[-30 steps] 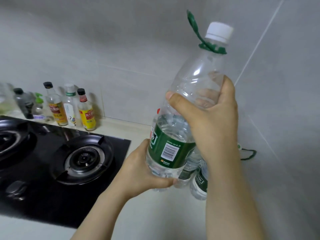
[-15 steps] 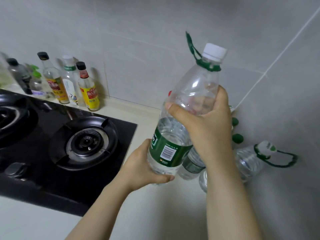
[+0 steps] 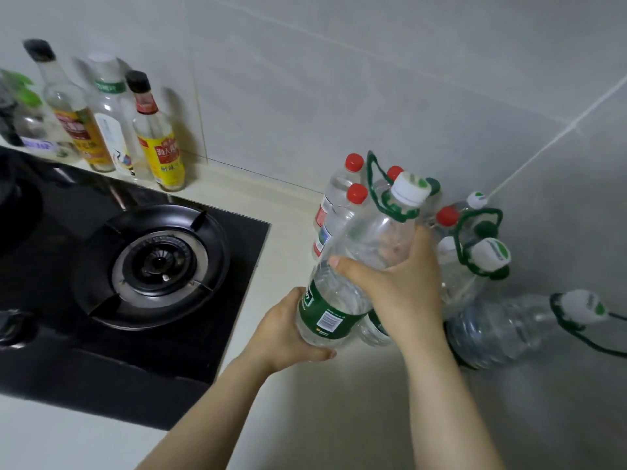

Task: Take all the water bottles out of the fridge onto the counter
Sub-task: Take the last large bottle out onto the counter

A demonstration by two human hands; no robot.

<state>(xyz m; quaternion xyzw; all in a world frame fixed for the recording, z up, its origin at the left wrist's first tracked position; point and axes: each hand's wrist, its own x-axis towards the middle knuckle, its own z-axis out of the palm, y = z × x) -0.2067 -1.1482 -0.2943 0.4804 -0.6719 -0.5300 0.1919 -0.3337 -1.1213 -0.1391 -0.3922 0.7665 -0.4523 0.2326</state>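
Observation:
I hold a clear water bottle (image 3: 359, 266) with a green label, white cap and green carry loop, tilted just above the counter (image 3: 281, 225). My right hand (image 3: 397, 283) grips its upper body from the right. My left hand (image 3: 288, 330) cups its base from below. Behind it in the corner stand several water bottles, some with red caps (image 3: 334, 212) and some with white caps and green loops (image 3: 475, 259). One white-capped bottle (image 3: 509, 327) lies on its side by the right wall.
A black gas hob (image 3: 152, 266) fills the counter to the left, its burner close to my left hand. Several sauce bottles (image 3: 159, 140) line the tiled back wall behind it. The tiled right wall (image 3: 559, 198) closes the corner.
Both hands have lowered the held bottle toward the counter, next to the group in the corner. The view has tipped down, bringing the standing bottles into sight.

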